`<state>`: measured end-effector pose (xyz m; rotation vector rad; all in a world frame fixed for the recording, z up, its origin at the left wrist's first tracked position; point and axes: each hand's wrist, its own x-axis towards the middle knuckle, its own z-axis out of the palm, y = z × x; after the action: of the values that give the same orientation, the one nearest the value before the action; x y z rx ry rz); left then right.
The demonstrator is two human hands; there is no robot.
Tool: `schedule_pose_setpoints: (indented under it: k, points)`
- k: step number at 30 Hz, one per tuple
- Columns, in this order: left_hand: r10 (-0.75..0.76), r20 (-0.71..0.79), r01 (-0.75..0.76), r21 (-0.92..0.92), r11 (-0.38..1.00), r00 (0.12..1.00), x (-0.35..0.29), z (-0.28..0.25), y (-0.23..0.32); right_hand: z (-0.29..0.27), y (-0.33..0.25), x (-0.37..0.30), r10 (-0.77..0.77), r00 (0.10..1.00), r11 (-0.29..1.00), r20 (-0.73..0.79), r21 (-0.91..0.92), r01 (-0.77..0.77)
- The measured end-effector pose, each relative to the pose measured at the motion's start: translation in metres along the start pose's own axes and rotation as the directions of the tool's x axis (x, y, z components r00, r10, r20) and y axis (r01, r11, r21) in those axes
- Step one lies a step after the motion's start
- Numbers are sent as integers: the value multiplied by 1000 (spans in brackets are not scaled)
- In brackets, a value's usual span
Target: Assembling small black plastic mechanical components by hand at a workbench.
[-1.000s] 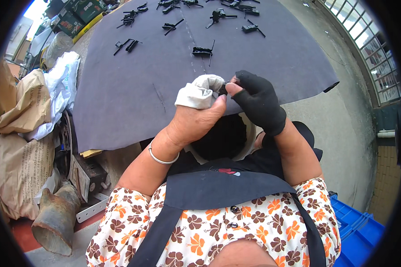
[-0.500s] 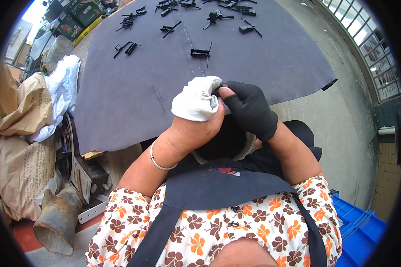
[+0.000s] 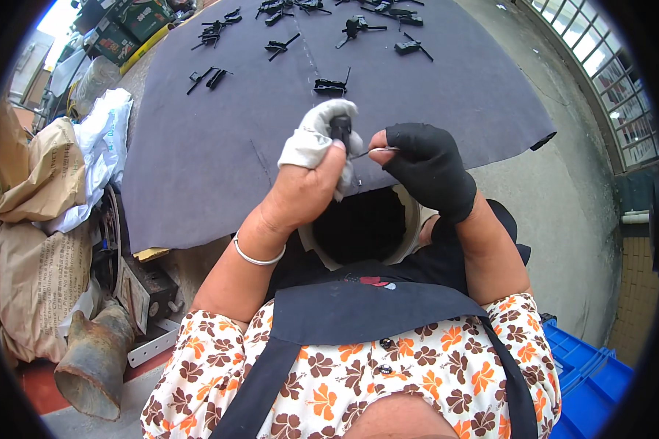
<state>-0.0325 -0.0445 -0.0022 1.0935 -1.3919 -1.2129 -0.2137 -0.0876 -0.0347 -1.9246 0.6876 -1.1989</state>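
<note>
My left hand (image 3: pixel 311 157), in a white glove with bare thumb, grips a small black plastic part (image 3: pixel 340 129). To its right, my right hand (image 3: pixel 428 168) wears a black fingerless glove. Its thumb and fingertip pinch a thin metal tool (image 3: pixel 363 154), whose tip points toward the left hand; the exact kind is too small to tell. Below both hands, a round pale-rimmed bucket (image 3: pixel 413 219) stands between my knees, dark inside. Just beyond the left hand lies a black part with a thin rod (image 3: pixel 331 87) on the grey-covered table (image 3: pixel 212 168).
Several similar black parts (image 3: pixel 355 28) lie scattered over the table's far side. At the left are brown paper sacks (image 3: pixel 36 285), a white plastic bag (image 3: pixel 102 139) and a rusty metal pipe (image 3: pixel 95 362). Blue crates (image 3: pixel 586 373) stand at lower right, near a barred window (image 3: pixel 608 73).
My hands have moved apart from their close hold. The left has turned and risen slightly, exposing the black part; the right has shifted right, showing the thin tool. The bucket's opening is now uncovered.
</note>
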Motion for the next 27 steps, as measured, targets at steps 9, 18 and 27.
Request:
schedule_pose_setpoints:
  k: [9,18,27]
  points:
    - [-63,158,84,-128,988,985,-5,6,3,2,-11,2,292,940,934,174,157,-319]
    - [281,61,-278,446,851,958,-5,17,-3,11,-7,-3,305,940,948,152,44,-315]
    - [435,102,-399,620,675,895,-30,11,-11,27,-20,-10,422,853,858,308,166,-485]
